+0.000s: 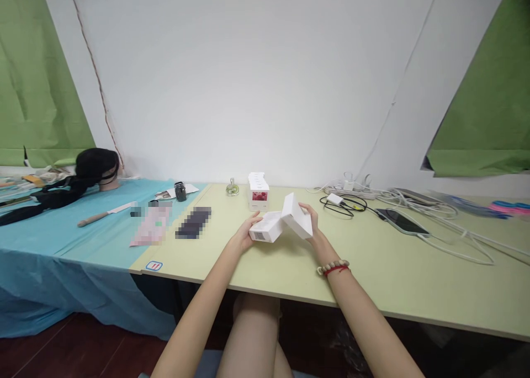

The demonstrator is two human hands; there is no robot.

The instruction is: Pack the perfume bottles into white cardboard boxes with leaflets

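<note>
My left hand is closed round a small white box with a barcode on its near end. In my right hand is a second white box, tilted, its near corner pointing down. The two boxes meet or overlap just above the table; whether they touch I cannot tell. Behind them, near the wall, stands a white carton with a red picture on its front. A greenish glass perfume bottle is to the left of that carton.
Left on the table lie a dark blurred item and a pink packet. A knife, a dark jar and a black wig are on the blue cloth. A phone and cables lie right.
</note>
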